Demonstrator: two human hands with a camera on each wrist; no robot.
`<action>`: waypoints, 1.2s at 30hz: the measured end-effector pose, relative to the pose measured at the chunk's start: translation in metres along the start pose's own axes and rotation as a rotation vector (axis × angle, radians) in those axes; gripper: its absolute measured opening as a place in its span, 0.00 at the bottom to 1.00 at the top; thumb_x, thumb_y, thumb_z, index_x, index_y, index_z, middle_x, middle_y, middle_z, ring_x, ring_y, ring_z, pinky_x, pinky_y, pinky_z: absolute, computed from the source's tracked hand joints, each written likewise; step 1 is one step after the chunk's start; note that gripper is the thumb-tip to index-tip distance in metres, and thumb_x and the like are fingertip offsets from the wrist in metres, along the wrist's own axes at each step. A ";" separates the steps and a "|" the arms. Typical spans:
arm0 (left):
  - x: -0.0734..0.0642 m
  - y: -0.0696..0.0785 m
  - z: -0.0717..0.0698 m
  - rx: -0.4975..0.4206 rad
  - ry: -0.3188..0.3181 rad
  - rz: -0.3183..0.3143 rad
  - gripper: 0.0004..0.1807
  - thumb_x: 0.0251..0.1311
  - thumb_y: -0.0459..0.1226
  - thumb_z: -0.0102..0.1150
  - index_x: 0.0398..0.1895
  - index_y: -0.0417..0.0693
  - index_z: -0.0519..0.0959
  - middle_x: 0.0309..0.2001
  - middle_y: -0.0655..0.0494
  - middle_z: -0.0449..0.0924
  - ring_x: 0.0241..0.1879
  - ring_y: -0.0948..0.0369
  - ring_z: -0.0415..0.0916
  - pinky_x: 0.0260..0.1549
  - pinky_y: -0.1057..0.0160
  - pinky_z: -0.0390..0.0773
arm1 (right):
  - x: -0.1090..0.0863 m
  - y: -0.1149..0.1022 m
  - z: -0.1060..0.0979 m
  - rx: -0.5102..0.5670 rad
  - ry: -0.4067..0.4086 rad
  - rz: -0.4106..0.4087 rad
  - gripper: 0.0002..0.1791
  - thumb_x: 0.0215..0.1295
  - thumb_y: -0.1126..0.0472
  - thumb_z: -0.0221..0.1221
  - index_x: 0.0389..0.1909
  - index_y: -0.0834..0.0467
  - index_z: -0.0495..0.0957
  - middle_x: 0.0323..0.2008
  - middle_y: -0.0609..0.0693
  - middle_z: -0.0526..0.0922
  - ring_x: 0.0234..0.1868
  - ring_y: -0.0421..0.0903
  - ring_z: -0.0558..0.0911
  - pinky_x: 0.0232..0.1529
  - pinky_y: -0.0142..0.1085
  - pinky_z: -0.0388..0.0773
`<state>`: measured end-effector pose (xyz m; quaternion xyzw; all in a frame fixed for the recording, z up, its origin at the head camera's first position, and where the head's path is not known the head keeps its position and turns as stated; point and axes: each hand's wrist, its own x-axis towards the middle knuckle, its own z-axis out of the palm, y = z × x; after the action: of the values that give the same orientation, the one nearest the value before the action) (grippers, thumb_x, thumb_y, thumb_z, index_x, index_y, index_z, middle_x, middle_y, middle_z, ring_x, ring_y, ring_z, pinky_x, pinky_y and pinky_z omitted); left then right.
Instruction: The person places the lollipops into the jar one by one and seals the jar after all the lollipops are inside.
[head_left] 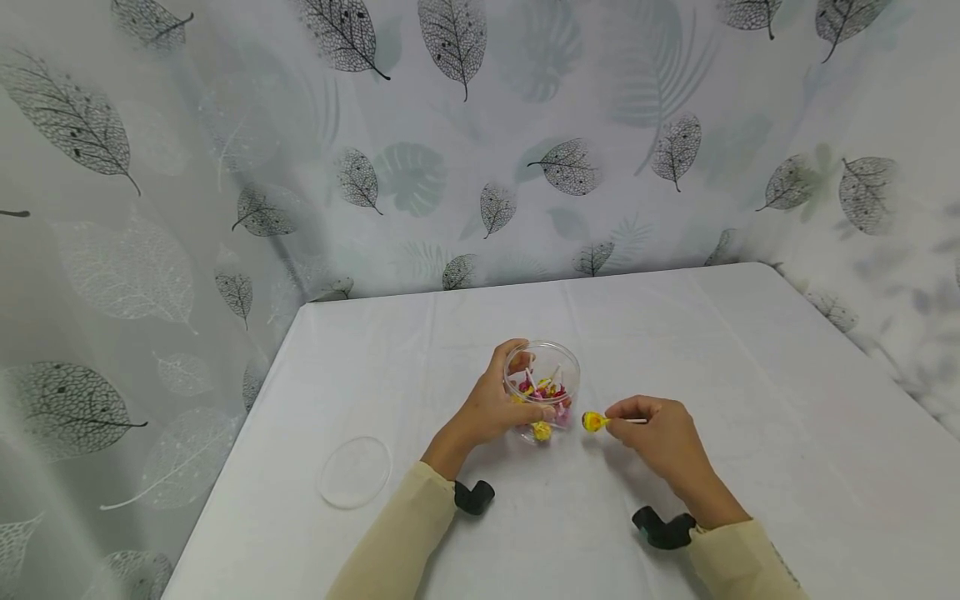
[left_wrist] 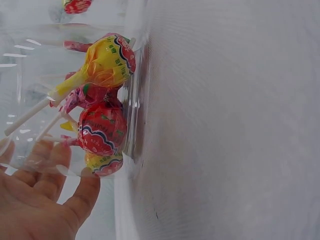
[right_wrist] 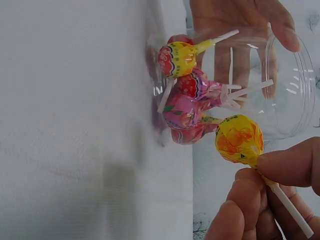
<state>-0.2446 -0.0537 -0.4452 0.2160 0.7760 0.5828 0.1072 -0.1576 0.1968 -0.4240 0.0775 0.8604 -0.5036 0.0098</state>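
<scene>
My left hand (head_left: 487, 410) grips a clear round plastic jar (head_left: 573, 360) from its left side, thumb across the near wall and fingers round the back. Inside the jar are several wrapped lollipops: a red one (left_wrist: 102, 129), a yellow one (left_wrist: 111, 61) and a pink one (right_wrist: 182, 111) among them, with white sticks. The jar stands upright on the table, its mouth uncovered. Just right of the jar, my right hand (head_left: 663, 437) pinches a yellow-wrapped lollipop (right_wrist: 239, 140) between thumb and fingers where wrapper meets stick. Its candy end points left, toward the jar.
A clear round lid (head_left: 354, 473) lies flat on the white table (head_left: 675, 333), left of my left forearm. Leaf-patterned curtains (head_left: 465, 208) hang behind and beside the table. A black camera mount sits at each wrist, below the beige sleeves (head_left: 397, 533).
</scene>
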 end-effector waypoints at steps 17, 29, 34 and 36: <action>0.000 0.000 -0.001 0.008 -0.004 0.007 0.56 0.52 0.37 0.79 0.80 0.62 0.54 0.75 0.54 0.66 0.68 0.50 0.70 0.70 0.48 0.69 | 0.003 -0.024 -0.012 0.049 0.064 -0.037 0.12 0.68 0.58 0.67 0.45 0.62 0.88 0.42 0.53 0.88 0.36 0.46 0.81 0.35 0.37 0.76; 0.001 0.000 -0.002 0.001 0.004 -0.008 0.54 0.52 0.40 0.80 0.79 0.66 0.55 0.75 0.54 0.67 0.70 0.51 0.68 0.70 0.47 0.69 | 0.007 -0.044 -0.021 0.090 0.085 -0.117 0.13 0.70 0.58 0.66 0.46 0.64 0.87 0.42 0.52 0.89 0.37 0.44 0.82 0.38 0.37 0.79; 0.001 0.001 -0.001 -0.027 -0.009 -0.009 0.55 0.54 0.39 0.80 0.80 0.61 0.54 0.77 0.52 0.65 0.74 0.51 0.65 0.68 0.47 0.71 | 0.009 -0.053 -0.020 0.095 0.090 -0.137 0.13 0.69 0.58 0.66 0.46 0.63 0.87 0.44 0.53 0.88 0.37 0.44 0.83 0.38 0.35 0.80; 0.000 0.001 0.000 -0.037 -0.009 -0.014 0.54 0.54 0.40 0.80 0.79 0.60 0.54 0.77 0.50 0.65 0.74 0.50 0.65 0.68 0.48 0.72 | 0.009 -0.055 -0.019 0.094 0.086 -0.140 0.13 0.69 0.58 0.66 0.46 0.63 0.87 0.45 0.54 0.88 0.38 0.45 0.84 0.39 0.35 0.80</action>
<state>-0.2444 -0.0533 -0.4443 0.2114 0.7661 0.5953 0.1186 -0.1733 0.1878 -0.3683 0.0392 0.8387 -0.5392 -0.0662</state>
